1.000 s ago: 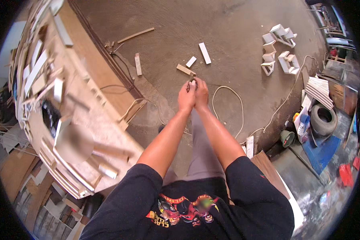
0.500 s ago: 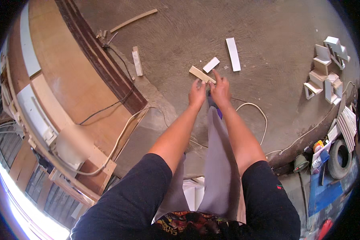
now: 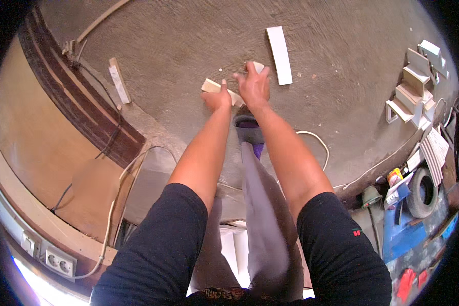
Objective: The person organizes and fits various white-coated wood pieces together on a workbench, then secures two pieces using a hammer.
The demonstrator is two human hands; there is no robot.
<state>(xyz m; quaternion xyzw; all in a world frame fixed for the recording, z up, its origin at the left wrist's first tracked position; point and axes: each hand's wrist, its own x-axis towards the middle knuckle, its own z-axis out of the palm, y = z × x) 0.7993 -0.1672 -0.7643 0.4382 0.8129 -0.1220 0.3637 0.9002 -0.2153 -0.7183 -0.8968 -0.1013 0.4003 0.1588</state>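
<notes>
My left hand (image 3: pixel 217 100) is closed on a pale wooden strip (image 3: pixel 209 85) just above the floor, with its thumb raised along the strip. The strip slants from far left to near right and passes behind the fingers. To the right, my right hand (image 3: pixel 254 89) reaches over a small white block (image 3: pixel 258 67), its thumb and fingers spread. Fingers partly cover that block, so firm contact cannot be made out. Just beyond on the right lies a longer white board (image 3: pixel 280 56), which neither hand touches.
Stepped pale wooden pieces (image 3: pixel 412 92) stand at the right. A narrow wooden block (image 3: pixel 119 81) lies near the brown panel edge (image 3: pixel 81 97) at left. Pale cable (image 3: pixel 325 148) loops over the floor. A tyre (image 3: pixel 422 194) and a socket strip (image 3: pixel 59 261) are at the sides.
My right hand has let go of the wooden strip and moved onto the small white block. My left hand keeps the strip. The whole view has shifted, with the floor items appearing further left.
</notes>
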